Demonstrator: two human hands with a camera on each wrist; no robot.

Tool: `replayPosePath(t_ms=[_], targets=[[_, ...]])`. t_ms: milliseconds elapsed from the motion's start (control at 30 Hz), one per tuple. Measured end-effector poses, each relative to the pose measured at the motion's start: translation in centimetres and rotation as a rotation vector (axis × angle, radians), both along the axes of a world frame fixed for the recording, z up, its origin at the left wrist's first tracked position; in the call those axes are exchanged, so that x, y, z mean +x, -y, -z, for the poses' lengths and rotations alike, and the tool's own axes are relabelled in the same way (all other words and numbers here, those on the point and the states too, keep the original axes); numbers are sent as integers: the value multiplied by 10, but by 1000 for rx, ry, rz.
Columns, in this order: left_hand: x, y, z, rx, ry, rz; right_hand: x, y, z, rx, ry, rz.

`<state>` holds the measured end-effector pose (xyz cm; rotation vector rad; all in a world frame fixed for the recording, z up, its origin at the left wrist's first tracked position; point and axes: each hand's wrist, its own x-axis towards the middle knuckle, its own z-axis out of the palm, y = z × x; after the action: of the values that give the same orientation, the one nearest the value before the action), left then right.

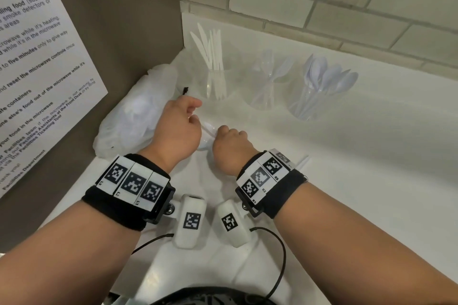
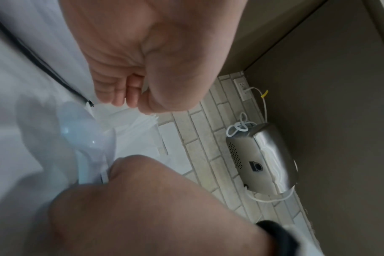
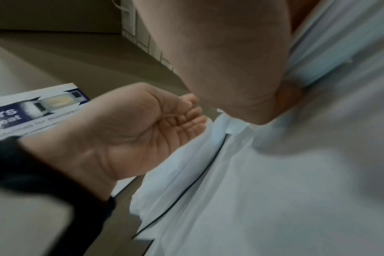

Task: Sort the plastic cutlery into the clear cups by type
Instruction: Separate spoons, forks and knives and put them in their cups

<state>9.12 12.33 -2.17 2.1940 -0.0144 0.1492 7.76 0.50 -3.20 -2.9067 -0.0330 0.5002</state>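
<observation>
Three clear cups stand in a row at the back. The left cup holds white knives, the middle cup holds clear forks and one spoon, and the right cup holds spoons. My two hands meet in front of the left cup. My right hand is curled around the handle of a translucent spoon. My left hand has its fingers curled, thumb against them. A white sliver shows between them in the left wrist view; I cannot tell what it is.
A crumpled white plastic bag with a black edge strip lies left of my hands against the brown side panel. A brick wall runs along the back of the white counter. One clear cutlery handle lies by my right wrist.
</observation>
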Motion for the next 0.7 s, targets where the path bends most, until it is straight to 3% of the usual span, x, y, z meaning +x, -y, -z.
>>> replayPosePath(t_ms=[100, 233, 333, 433, 567, 700], targets=[[-2, 0, -3, -74, 89, -37, 11, 13, -12, 122, -34, -48], [2, -5, -4, -163, 146, -67, 17, 47, -57, 282, 70, -85], [3, -7, -3, -121, 84, -40, 6, 80, -75, 136, 65, -190], [-1, 1, -1, -87, 32, 18, -14, 106, -72, -4, -66, -262], [-5, 17, 3, -47, -40, 101, -31, 128, -60, -56, -275, -237], [-9, 27, 4, 20, -137, 245, -39, 136, -46, 4, -288, -191]])
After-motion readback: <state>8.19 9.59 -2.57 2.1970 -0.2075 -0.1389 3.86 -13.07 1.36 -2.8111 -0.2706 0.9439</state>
